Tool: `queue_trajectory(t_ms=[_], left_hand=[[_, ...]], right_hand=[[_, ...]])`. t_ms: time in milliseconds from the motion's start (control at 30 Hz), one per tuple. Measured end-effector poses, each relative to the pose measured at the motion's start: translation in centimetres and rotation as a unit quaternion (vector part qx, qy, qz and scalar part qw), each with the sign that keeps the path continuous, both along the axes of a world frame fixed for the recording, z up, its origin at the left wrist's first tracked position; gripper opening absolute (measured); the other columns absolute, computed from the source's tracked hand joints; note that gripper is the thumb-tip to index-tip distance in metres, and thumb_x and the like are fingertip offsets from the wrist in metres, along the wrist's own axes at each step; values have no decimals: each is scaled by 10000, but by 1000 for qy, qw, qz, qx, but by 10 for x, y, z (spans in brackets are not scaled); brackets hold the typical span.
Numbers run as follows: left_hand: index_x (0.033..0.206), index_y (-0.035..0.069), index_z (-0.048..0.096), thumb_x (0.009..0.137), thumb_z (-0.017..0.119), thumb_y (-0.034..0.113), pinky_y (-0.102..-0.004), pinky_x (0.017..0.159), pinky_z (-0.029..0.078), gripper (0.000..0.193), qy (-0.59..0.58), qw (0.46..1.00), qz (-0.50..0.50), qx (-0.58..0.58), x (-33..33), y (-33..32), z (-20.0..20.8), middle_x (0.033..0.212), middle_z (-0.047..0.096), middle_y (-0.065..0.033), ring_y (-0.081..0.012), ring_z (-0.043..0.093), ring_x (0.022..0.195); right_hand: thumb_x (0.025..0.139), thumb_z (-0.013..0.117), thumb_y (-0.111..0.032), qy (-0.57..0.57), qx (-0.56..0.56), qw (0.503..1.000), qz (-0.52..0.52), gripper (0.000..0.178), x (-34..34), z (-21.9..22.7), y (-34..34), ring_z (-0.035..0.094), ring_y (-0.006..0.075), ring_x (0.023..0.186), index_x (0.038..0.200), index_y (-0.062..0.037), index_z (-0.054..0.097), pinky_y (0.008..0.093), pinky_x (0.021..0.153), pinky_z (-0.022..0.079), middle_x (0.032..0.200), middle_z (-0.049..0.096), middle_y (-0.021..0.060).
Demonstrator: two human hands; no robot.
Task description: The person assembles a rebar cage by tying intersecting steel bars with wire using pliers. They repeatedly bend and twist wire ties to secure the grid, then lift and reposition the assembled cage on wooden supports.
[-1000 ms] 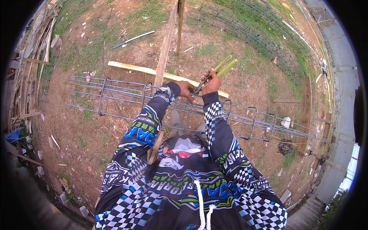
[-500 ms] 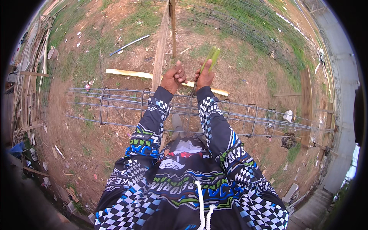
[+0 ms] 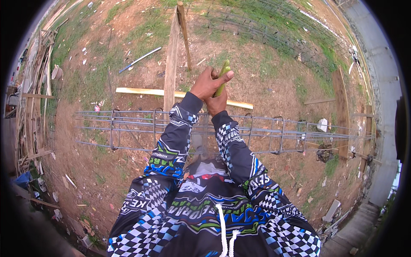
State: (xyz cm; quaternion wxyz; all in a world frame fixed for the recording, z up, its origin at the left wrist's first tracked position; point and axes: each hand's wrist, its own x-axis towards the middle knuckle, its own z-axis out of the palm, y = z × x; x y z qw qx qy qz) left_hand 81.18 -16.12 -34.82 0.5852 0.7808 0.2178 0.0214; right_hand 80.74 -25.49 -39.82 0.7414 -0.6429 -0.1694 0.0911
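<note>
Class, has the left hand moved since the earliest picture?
Yes: up the picture, the left hand going from mostly below the pale plank to mostly above it.

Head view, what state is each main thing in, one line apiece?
Pliers, handles close together, jaws hidden
Right hand, closed around the handles
Left hand, overlapping the other, grip unclear
Rebar cage, stirrups fitted around long bars
Pale plank, lying on the ground
Blue-and-white strip, lying on the ground
Wire bundle, tangled
</note>
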Motion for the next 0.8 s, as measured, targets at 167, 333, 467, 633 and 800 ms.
queue_trajectory(t_ms=[167,333,467,633,800], left_hand=[[938,-28,505,768,771,540,-323,675,496,650,-181,971,153,-4,2,-36,13,820,567,-131,-195,574,748],[800,54,511,881,674,154,-238,508,281,208,-291,942,151,-65,-45,-72,29,601,430,31,-41,385,563],[787,53,499,823,638,160,-288,559,335,180,-434,898,59,-44,-91,-83,7,605,441,-36,-133,420,542],[826,52,489,923,524,147,-268,540,362,140,-221,958,161,-86,-61,-65,42,609,460,-49,-107,447,562],[845,39,525,909,622,174,-262,527,371,178,-329,930,143,-81,-76,-87,15,657,518,-21,-116,499,621]], right_hand=[[889,681,-149,64,-70,995,-14,380,3,-18,4,622,164,999,1216,-3,555,308,840,502,1118,641,75],[900,670,-164,139,43,988,-46,381,-31,-43,-7,627,172,994,1226,-3,553,315,845,503,1118,645,73],[897,675,-166,99,28,994,-18,392,-41,-42,-2,626,174,998,1232,-6,551,317,850,503,1122,645,73],[892,682,-170,81,-3,997,10,406,-38,-40,6,626,177,1002,1240,-9,549,318,856,501,1127,645,73],[887,689,-173,69,5,997,29,419,-40,-50,12,626,180,1007,1247,-12,547,320,862,500,1132,645,73]])
